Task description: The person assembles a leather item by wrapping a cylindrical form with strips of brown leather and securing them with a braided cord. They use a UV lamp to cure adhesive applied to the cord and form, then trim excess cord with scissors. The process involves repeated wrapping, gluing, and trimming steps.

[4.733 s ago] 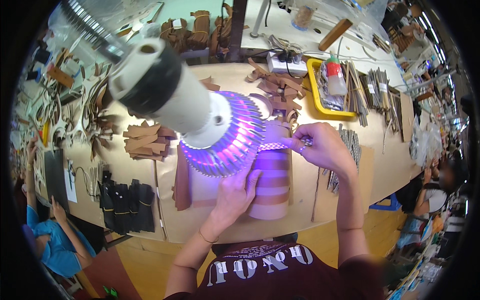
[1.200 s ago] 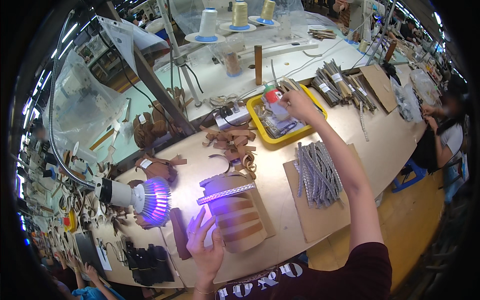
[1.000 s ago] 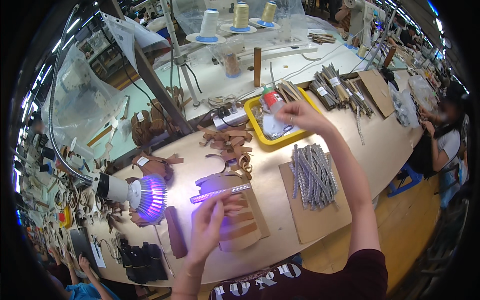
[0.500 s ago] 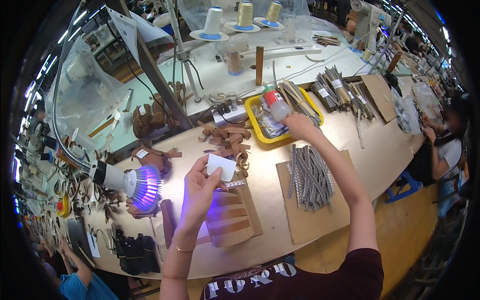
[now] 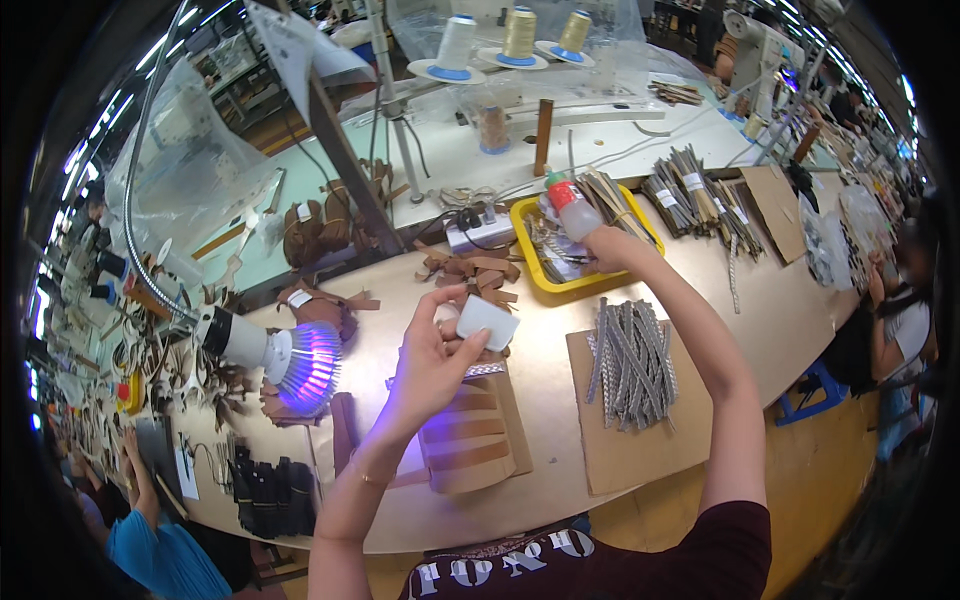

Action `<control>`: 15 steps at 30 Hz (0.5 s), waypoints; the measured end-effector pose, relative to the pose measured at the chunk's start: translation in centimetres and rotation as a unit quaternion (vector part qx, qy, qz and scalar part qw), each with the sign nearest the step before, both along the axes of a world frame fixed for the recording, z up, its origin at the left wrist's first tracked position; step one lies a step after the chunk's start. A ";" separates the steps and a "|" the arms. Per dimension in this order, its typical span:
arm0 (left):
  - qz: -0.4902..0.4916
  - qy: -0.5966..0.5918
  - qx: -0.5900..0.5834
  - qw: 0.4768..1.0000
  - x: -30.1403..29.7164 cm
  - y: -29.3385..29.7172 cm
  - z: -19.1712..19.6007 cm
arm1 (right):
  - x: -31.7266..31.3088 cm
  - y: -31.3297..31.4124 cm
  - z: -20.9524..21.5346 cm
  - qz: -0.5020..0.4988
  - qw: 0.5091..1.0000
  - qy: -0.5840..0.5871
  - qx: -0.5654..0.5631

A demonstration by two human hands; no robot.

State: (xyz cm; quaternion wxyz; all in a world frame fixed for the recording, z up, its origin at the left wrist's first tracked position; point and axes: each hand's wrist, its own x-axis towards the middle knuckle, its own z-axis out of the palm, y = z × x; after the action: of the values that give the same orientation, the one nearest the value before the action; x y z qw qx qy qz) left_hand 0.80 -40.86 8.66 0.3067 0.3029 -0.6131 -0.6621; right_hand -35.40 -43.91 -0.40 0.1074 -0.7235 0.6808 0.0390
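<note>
Between thumb and fingers, my left hand (image 5: 438, 355) grips a small white square piece with rounded corners (image 5: 487, 323), now tilted. Below it is a tan panel with brown strips across it (image 5: 465, 440), lit purple by the lamp. My right hand (image 5: 608, 248) reaches into the yellow tray (image 5: 545, 284), beside a bottle with a red label and green cap (image 5: 574, 210). Its fingertips are lost among the tray's contents, so I cannot tell whether they hold anything. Small clear packets and thin strips fill the tray.
A bundle of grey braided strips (image 5: 633, 365) lies on cardboard (image 5: 640, 460) to the right. The lit lamp (image 5: 305, 365) hangs at left, near brown strips (image 5: 325, 310) and black bundles (image 5: 270, 495). Thread cones (image 5: 519, 38) stand behind. Co-workers sit at both sides.
The view has shifted slightly. My left hand has moved right and turned the white piece. My right hand has moved slightly deeper into the tray, beside the bottle.
</note>
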 end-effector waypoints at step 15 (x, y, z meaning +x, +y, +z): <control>-0.048 0.012 0.132 0.990 -5.6 -6.5 -4.9 | 9.1 8.6 3.4 -0.150 0.945 -0.111 -0.270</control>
State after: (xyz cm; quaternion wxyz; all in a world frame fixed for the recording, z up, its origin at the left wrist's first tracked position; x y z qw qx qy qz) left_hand -4.81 -47.41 3.77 0.2398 0.3030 -0.5303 -0.7547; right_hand -26.34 -35.27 2.97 -0.0125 -0.6149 0.7499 -0.2438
